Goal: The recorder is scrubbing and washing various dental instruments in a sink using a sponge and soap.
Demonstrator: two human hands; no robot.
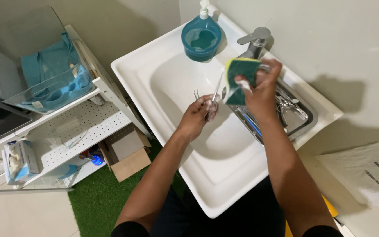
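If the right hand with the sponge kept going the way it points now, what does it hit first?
Likely the faucet. The right hand, holding the green and yellow sponge, points up toward the back of the sink, and the faucet sits just beyond its fingers. Depth is unclear; it may pass in front.

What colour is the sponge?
The sponge in the right hand is green with a yellow edge, seen in the head view.
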